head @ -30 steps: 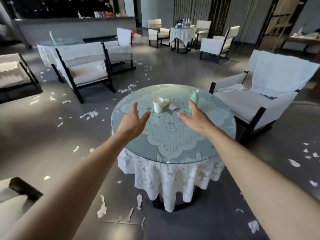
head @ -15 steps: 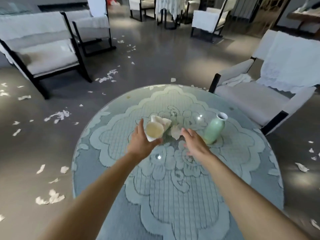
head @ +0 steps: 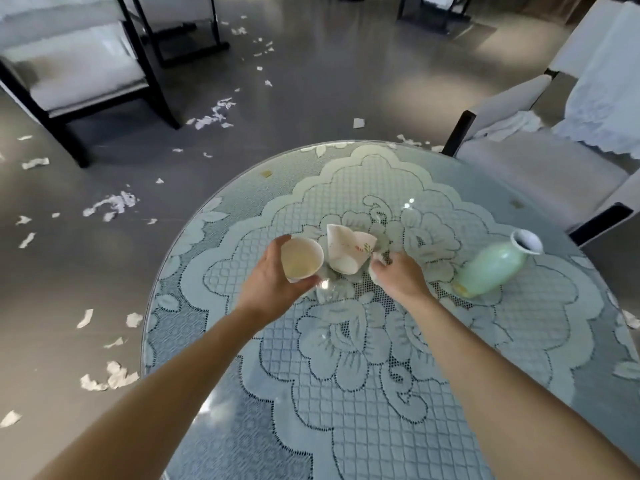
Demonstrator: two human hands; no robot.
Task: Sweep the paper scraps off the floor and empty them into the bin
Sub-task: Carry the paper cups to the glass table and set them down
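over the round table (head: 214, 216), the left hand (head: 266, 289) is gripping a paper cup (head: 301, 261), fingers wrapping round its wall and its mouth tilting toward the camera. the right hand (head: 401, 277) is curling its fingers at a paper bit (head: 375, 273) just beside a crushed cup (head: 348, 252), and looks to be pinching it. a vase (head: 491, 268) is standing near, off to the right. the scraps (head: 110, 204) are lying all over the floor (head: 329, 81), in clusters left of the table and more by the chairs (head: 86, 81) beyond. no broom, dustpan or bin is showing. judging by this, the sweeping is not yet starting, and the person seems to be clearing table litter first. nearly everything is remaining: fetching a tool, gathering the scraps, tipping them into the bin.
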